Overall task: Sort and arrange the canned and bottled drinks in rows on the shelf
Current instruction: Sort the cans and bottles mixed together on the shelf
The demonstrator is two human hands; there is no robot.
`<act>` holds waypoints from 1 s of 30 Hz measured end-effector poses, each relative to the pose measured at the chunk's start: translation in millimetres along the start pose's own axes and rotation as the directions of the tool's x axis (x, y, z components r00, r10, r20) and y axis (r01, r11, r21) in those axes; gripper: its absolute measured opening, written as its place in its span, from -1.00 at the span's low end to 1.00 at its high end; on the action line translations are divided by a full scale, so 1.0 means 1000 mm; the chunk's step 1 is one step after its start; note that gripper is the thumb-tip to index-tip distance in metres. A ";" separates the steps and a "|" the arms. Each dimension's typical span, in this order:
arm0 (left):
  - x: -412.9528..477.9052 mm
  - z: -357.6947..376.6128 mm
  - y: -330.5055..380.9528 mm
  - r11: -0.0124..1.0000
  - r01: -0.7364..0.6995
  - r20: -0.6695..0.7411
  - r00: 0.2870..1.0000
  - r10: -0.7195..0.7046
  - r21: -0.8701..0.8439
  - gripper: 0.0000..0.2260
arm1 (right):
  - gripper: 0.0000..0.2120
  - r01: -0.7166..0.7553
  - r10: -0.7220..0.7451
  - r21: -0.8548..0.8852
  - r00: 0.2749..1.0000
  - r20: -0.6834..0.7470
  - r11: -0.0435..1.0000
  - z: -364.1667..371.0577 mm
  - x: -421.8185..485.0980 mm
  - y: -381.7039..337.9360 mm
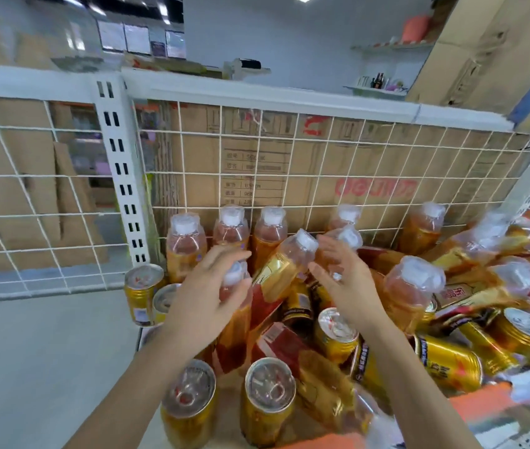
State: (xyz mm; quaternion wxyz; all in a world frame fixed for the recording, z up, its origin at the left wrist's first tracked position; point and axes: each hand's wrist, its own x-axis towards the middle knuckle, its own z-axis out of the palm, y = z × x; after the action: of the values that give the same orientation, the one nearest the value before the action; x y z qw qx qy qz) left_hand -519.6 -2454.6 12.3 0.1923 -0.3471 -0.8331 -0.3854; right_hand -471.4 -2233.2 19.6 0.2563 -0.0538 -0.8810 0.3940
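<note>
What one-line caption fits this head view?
Left hand and right hand reach into mixed amber bottles and gold cans, some toppled, on a wire-backed shelf.
</note>
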 end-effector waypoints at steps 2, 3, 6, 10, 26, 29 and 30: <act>-0.002 0.008 0.001 0.999 0.043 -0.078 0.996 -0.041 0.016 -0.72 | -0.56 0.052 -0.051 -0.036 0.998 0.024 0.998 -0.001 0.017 0.003; -0.003 0.011 0.001 0.999 0.050 -0.117 0.992 -0.049 0.005 -0.72 | -0.55 0.075 -0.073 -0.054 0.997 0.041 0.996 -0.001 0.025 0.004; -0.007 0.018 0.001 0.996 0.080 -0.169 0.982 -0.086 -0.044 -0.73 | -0.50 0.115 -0.099 -0.132 0.987 0.127 0.984 0.004 0.044 0.010; -0.011 0.020 -0.002 0.994 0.105 -0.188 0.976 -0.107 -0.019 -0.72 | -0.38 0.118 -0.062 -0.227 0.969 0.239 0.967 0.013 0.057 0.013; -0.013 0.023 -0.007 0.993 0.108 -0.164 0.980 -0.114 -0.045 -0.75 | -0.40 0.299 -0.327 0.134 0.880 0.344 0.945 0.060 0.047 -0.023; -0.010 0.021 -0.005 0.994 0.103 -0.177 0.978 -0.106 -0.026 -0.78 | -0.40 0.270 -0.298 0.132 0.903 0.309 0.954 0.060 0.046 -0.021; -0.010 0.020 -0.004 0.995 0.101 -0.178 0.979 -0.104 -0.027 -0.78 | -0.40 0.252 -0.279 0.127 0.914 0.296 0.959 0.059 0.044 -0.019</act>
State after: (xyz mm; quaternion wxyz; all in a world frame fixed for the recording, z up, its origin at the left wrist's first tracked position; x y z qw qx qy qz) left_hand -516.6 -2445.5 -8.3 0.2432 -0.2694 -0.8258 -0.4316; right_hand -536.7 -2272.6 18.8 0.1674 0.1402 -0.8916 0.3968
